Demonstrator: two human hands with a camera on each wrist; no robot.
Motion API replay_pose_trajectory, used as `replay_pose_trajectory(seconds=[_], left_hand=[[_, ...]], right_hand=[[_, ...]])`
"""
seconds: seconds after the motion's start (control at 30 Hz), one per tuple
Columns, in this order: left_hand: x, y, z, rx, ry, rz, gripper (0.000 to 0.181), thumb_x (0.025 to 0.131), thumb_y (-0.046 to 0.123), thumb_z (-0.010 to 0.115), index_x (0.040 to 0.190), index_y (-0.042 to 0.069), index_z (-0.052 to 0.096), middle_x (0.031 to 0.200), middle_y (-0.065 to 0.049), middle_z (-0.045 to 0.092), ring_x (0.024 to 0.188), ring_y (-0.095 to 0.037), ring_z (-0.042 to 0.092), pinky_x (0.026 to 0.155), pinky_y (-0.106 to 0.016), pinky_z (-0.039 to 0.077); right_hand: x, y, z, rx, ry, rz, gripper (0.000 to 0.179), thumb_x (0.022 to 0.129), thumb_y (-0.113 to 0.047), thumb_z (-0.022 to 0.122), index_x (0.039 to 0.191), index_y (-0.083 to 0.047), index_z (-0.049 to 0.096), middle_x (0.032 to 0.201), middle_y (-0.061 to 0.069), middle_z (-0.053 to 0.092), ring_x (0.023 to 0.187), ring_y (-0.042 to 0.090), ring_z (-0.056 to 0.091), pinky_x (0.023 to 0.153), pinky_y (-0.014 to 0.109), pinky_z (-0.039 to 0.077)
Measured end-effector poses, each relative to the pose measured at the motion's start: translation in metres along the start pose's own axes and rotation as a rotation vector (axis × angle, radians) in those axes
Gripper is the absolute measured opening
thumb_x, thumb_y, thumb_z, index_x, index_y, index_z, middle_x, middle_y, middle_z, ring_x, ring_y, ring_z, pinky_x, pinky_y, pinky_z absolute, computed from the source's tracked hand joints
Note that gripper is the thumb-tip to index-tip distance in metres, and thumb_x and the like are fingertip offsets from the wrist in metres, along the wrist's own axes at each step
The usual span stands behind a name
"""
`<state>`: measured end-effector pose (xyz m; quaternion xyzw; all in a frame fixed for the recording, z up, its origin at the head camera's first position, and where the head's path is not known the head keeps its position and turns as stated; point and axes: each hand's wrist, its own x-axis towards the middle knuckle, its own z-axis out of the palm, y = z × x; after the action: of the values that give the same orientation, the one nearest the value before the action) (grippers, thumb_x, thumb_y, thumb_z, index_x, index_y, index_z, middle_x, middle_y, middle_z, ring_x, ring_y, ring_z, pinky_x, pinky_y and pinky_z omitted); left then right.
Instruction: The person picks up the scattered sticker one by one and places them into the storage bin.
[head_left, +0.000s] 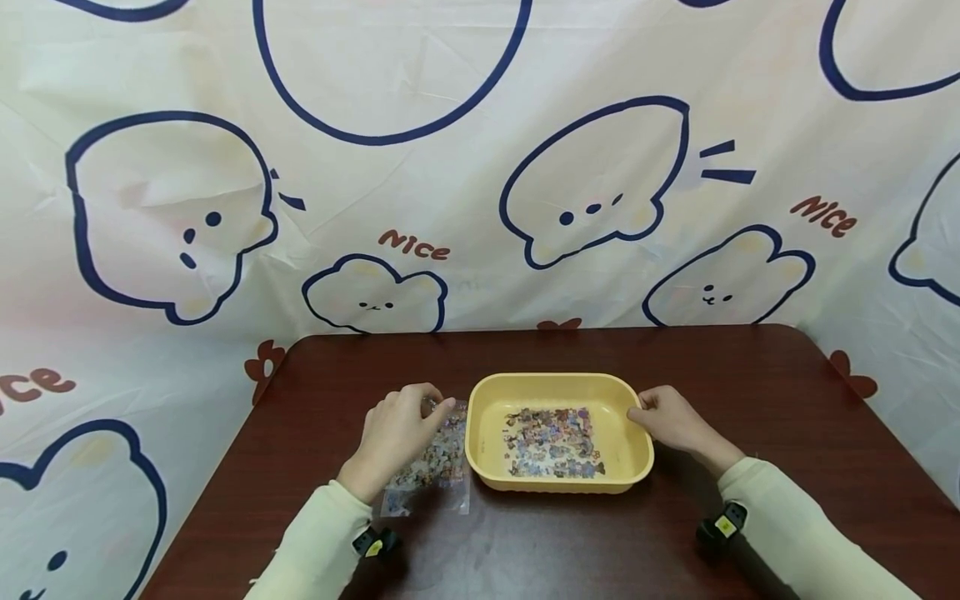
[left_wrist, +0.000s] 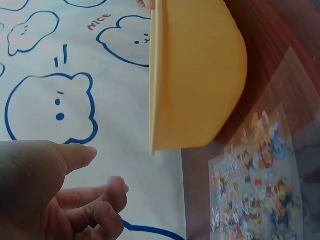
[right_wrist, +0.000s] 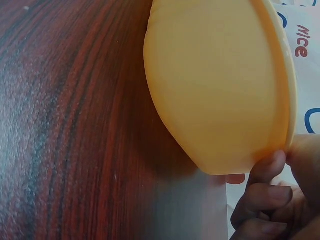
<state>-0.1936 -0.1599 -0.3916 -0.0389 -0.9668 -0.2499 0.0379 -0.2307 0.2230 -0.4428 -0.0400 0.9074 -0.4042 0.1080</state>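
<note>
At the middle of the dark table (head_left: 577, 554), a yellow tray (head_left: 555, 485) of small colourful pieces (head_left: 555, 442) is pinched at its right rim by the right hand (head_left: 671, 421); just beside, a clear bag (head_left: 444, 458) is overhung by the left hand (head_left: 397, 429), fingers loosely bent, thumb parted.

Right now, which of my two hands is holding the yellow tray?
Your right hand: it pinches the yellow tray at the right end of its rim. Your left hand holds nothing; it hovers near the clear bag.
</note>
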Motion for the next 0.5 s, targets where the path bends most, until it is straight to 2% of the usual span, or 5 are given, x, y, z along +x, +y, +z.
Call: replay_pose_trajectory(seconds=[0.27,0.4,0.5], left_hand=[[0.001,-0.014,-0.001,0.052,0.048,-0.006,0.03,0.097,0.039,0.067,0.106,0.011,0.071,0.067,0.002,0.063,0.051,-0.013,0.05,0.047,-0.029,0.037],[0.002,-0.022,0.0,0.08,0.054,-0.023,0.032,0.096,0.039,0.067,0.107,0.01,0.065,0.068,0.001,0.06,0.053,-0.015,0.049,0.049,-0.03,0.037],[0.002,-0.028,0.001,0.093,0.052,-0.037,0.03,0.096,0.04,0.066,0.102,0.01,0.062,0.065,0.001,0.055,0.053,-0.015,0.048,0.049,-0.03,0.035]], right_hand=[[-0.001,-0.002,-0.001,-0.007,0.006,0.002,0.032,0.096,-0.01,0.056,0.065,-0.01,0.046,0.055,-0.003,0.044,0.05,0.011,0.05,0.048,0.025,0.04],[-0.002,-0.002,-0.002,-0.005,0.007,-0.003,0.033,0.095,-0.01,0.056,0.065,-0.01,0.045,0.055,-0.003,0.042,0.05,0.011,0.048,0.048,0.025,0.039],[-0.002,-0.002,-0.002,-0.005,0.008,-0.008,0.033,0.095,-0.01,0.056,0.065,-0.01,0.044,0.055,-0.003,0.042,0.05,0.01,0.047,0.048,0.024,0.038]])
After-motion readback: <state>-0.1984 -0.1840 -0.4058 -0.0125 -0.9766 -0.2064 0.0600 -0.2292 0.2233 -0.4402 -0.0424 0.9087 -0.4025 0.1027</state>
